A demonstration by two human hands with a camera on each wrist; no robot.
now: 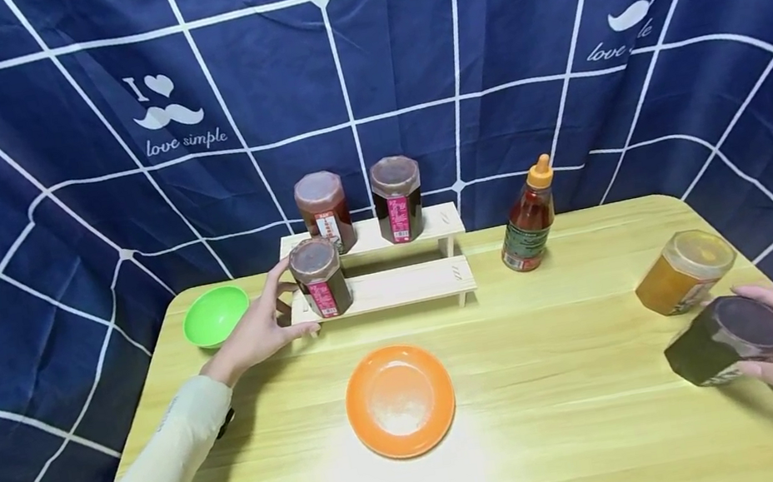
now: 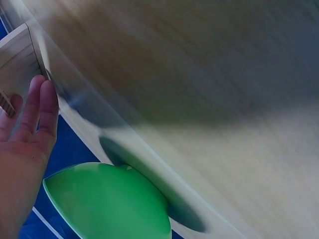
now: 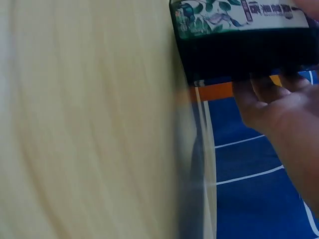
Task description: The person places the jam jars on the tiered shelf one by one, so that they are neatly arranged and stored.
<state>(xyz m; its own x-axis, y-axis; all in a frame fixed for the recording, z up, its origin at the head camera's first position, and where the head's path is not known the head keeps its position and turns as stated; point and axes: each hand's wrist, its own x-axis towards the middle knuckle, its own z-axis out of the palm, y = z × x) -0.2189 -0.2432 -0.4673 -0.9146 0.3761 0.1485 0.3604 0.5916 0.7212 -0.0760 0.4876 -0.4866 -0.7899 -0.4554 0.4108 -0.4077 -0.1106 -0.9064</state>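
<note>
My left hand [image 1: 285, 306] lies with straight fingers just left of a dark-red jar [image 1: 320, 278] on the lower step of a small wooden rack [image 1: 401, 285]; whether it touches the jar is unclear. The left wrist view shows those fingers [image 2: 37, 112] extended beside the rack's edge [image 2: 15, 55]. At the table's right edge my right hand [image 1: 769, 336] grips a black jar [image 1: 724, 339], tilted on its side. Its green-patterned label and the black jar [image 3: 244, 50] fill the top of the right wrist view, with my fingers [image 3: 269, 102] curled under it.
Two more dark jars [image 1: 324, 210] [image 1: 397, 197] stand on the rack's upper step. A red sauce bottle [image 1: 527, 220] stands right of the rack and an amber jar [image 1: 683, 271] tilts beside the black one. A green bowl [image 1: 216, 314] [image 2: 109, 204] sits far left, an orange plate [image 1: 400, 399] mid-table [image 1: 573, 414].
</note>
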